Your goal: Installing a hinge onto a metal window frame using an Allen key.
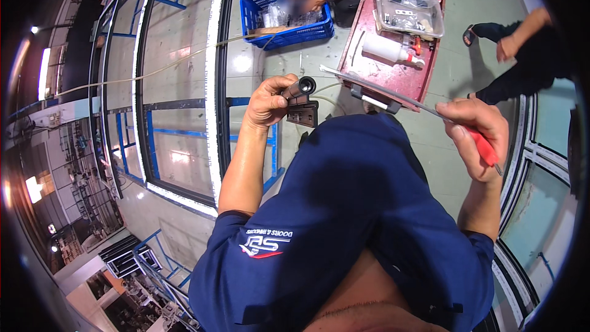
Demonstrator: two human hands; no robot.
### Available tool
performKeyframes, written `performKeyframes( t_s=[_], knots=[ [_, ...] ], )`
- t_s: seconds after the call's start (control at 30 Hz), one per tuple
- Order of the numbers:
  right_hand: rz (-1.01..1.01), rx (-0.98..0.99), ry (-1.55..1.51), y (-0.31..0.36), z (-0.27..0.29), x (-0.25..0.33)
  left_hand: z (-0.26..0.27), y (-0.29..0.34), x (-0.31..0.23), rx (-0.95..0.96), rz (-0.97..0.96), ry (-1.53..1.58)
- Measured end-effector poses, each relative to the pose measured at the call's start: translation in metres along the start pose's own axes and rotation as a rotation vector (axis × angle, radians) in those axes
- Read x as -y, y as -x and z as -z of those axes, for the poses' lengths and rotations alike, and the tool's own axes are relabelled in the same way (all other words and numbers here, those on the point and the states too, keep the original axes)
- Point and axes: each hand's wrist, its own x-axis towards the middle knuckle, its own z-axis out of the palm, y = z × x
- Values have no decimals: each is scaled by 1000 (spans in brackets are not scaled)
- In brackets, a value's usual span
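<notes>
My left hand (268, 102) is closed around a dark brown door hinge (302, 109). The hinge's round barrel, with a hole in its end, points up and away from my fingers, and its flat plate hangs below. In my right hand (478, 124) is a screwdriver with a red handle (483, 146). Its long grey shaft reaches leftward across the near end of a red cart, with the tip to the right of the hinge and apart from it. Both hands are raised in front of my body.
On the red cart (372, 75) are a clear plastic bin (380, 15) of small parts and a white bottle (382, 48). Another person's hands reach into a blue crate (287, 40) of bagged parts. Someone else stands at right. Long framed panels (216, 80) rest on blue stands at left.
</notes>
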Motion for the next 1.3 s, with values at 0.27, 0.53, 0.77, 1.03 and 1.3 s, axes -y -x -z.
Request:
performKeyframes(
  t_s=[0.27,0.53,0.77,1.03,1.3],
  knots=[
    [43,184,166,-15,7,3,21,6,-4,-35,70,-126],
    [86,315,249,-27,21,-3,2,4,-28,-32,100,-367],
    [-142,335,153,-14,18,-24,-6,18,-24,-167,167,-363],
    [-179,327,83,2,2,-35,-12,22,-22,-156,283,-396],
    [-216,369,128,-6,6,-31,-13,10,-44,-106,385,-513]
  ],
)
